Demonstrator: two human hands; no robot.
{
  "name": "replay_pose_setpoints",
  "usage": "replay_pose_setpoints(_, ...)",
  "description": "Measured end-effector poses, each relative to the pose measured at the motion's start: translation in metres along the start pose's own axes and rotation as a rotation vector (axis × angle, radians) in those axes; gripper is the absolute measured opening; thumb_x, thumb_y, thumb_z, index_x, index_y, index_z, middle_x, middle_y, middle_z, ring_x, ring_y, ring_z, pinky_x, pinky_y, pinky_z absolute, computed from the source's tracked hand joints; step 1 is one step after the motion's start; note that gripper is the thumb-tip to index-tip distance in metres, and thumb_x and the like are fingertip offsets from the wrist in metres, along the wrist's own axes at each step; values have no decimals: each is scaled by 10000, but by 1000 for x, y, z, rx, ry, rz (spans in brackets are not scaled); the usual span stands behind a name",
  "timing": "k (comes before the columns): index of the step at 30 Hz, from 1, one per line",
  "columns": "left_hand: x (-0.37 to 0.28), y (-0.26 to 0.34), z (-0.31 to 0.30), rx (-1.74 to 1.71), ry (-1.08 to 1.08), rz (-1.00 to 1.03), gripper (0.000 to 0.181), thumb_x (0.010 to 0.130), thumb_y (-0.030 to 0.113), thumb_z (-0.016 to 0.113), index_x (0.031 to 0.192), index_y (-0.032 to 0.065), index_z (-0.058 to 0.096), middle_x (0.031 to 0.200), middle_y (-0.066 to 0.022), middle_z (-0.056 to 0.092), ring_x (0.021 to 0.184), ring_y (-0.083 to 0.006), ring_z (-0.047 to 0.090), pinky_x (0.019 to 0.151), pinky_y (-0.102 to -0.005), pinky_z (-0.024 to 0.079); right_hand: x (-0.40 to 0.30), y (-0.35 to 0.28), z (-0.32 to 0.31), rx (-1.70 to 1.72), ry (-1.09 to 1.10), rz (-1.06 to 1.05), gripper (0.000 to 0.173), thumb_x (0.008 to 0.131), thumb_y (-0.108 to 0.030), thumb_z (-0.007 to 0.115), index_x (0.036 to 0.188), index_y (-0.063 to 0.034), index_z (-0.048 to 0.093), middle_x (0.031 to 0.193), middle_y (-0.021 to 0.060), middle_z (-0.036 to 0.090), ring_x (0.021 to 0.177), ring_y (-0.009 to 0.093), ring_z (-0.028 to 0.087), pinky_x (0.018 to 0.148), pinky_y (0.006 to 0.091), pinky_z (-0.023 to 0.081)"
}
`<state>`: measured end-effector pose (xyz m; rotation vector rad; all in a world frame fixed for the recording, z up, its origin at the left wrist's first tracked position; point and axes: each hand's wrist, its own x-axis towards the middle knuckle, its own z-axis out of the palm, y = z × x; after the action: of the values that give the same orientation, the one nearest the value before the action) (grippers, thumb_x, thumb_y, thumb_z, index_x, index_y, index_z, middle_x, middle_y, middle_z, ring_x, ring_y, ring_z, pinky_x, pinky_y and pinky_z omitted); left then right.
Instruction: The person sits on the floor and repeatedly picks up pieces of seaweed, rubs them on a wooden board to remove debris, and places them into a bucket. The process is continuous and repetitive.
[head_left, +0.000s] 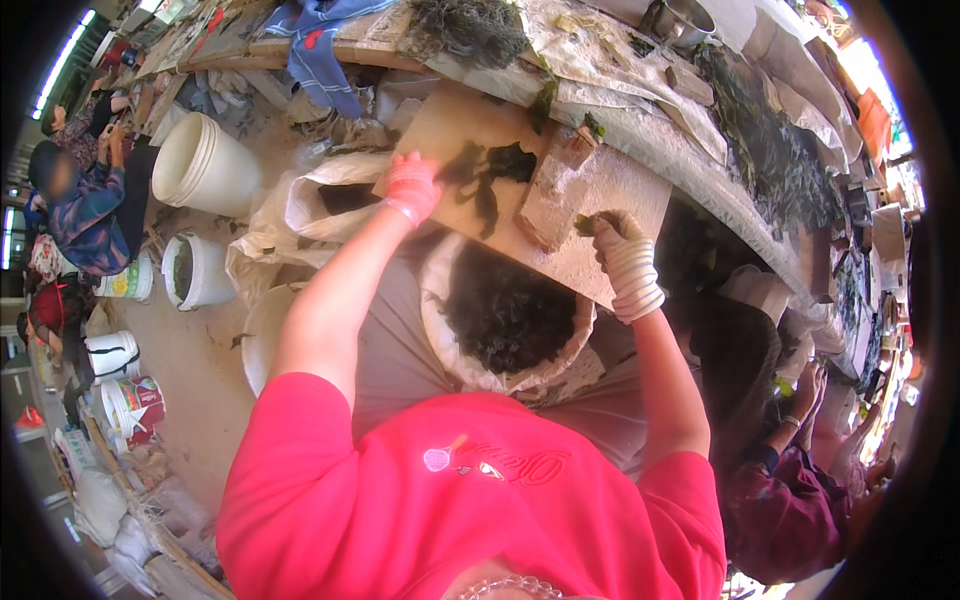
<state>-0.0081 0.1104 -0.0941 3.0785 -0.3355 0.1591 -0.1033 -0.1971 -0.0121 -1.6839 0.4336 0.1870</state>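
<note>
A wooden board (439, 124) slopes across in front of me, with dark seaweed pieces (487, 176) on its left half. My left hand (411, 187), in a pinkish-red glove, is at the board's left edge beside a white woven sack (300, 199). Its fingers look slightly apart and I see nothing in them. A wooden block (551, 199), dusted white, lies on the board's right half. Right of the block, my right hand (628, 266), in a striped white glove, pinches a small green seaweed piece (583, 225). Below the board, a cloth-lined round container (435, 300) holds dark seaweed (514, 311) between my legs.
A long worktable (600, 112) beyond the board carries seaweed heaps (472, 30), a metal pot (686, 22) and a blue cloth (319, 52). White buckets (202, 169) stand at left. One person (90, 202) sits far left; another person's hands (808, 394) are close by on the right.
</note>
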Motion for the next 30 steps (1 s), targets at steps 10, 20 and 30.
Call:
replay_pose_setpoints(10,-5,-59,-80,-1376,59,-269,113,840,90,581,936,31,572,809,5,571,729,-72,502,637,-240,434,42,-42,105,-25,-248,-687,177,853,-107,616,1012,-38,582,708,-2,565,531,65,466,465,199,377)
replay_pose_setpoints(20,-45,-150,-112,-1248,54,-398,144,804,75,629,931,16,595,773,7,553,683,-78,472,601,-229,401,45,-53,280,-203,-552,-322,155,822,-132,617,957,-55,623,768,17,597,610,119,521,559,245,432)
replay_pose_setpoints(30,-72,-177,-112,-1271,78,-469,103,831,64,589,924,19,578,849,-10,579,761,-74,478,700,-227,409,50,-77,327,-1011,-609,-818,577,725,-319,689,1220,-92,501,1253,168,503,1204,305,437,962,391,379)
